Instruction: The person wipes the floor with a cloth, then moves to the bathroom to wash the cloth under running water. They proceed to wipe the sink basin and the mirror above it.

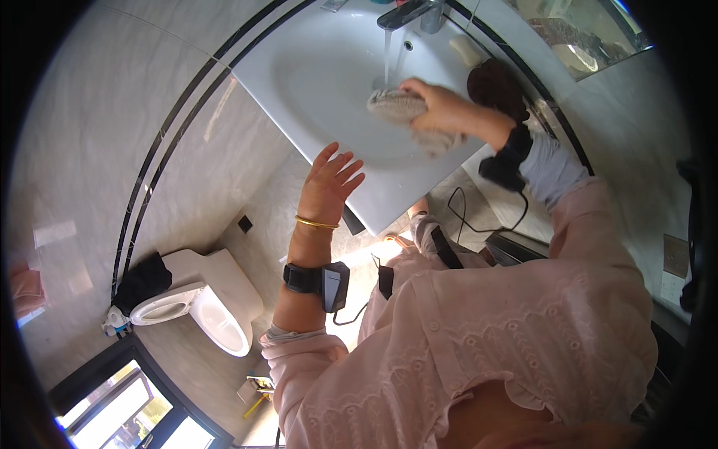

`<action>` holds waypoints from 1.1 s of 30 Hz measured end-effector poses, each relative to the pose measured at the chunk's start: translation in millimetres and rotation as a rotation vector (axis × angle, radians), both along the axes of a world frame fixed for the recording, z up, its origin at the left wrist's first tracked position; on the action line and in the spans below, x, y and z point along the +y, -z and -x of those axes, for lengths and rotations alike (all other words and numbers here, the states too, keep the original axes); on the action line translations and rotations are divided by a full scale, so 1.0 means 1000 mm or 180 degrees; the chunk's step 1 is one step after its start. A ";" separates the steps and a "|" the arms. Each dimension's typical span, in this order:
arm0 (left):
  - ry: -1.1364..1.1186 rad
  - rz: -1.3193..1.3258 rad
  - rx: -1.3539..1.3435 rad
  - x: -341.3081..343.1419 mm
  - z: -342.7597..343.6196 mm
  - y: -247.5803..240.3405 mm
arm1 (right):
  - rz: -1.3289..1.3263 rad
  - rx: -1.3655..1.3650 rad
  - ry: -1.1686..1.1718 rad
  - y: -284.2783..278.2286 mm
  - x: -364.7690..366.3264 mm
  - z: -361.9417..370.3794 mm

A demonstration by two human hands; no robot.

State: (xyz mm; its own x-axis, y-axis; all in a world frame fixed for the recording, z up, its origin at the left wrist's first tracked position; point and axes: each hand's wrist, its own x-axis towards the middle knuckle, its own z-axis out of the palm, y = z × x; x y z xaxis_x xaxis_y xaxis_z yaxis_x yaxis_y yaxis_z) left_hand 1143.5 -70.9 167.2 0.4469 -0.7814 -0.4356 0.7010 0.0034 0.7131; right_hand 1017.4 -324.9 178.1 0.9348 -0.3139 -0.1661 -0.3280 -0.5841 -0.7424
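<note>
My right hand point(449, 112) is closed around a beige-grey, ribbed piece of cloth point(393, 105), perhaps a sock, over the white sink basin point(299, 67). Part of the cloth hangs blurred below the palm. Water runs in a thin stream point(387, 56) from the tap point(404, 13), falling just behind the cloth. Near the basin's front edge, my left hand point(333, 178) is raised with spread fingers and holds nothing. A gold bangle point(317, 223) circles that wrist.
A pale soap bar point(467, 52) and dark brown cloth point(495, 88) lie on the sink's right side. Behind me to the left stands a white toilet point(221, 322) with black cloth point(145, 284) on it. A cable point(490, 228) hangs from my right wrist device.
</note>
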 end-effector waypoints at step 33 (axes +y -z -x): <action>-0.1380 -0.0245 0.1135 0.209 0.013 0.075 | 0.0841 0.1309 -0.0337 0.085 0.057 -0.041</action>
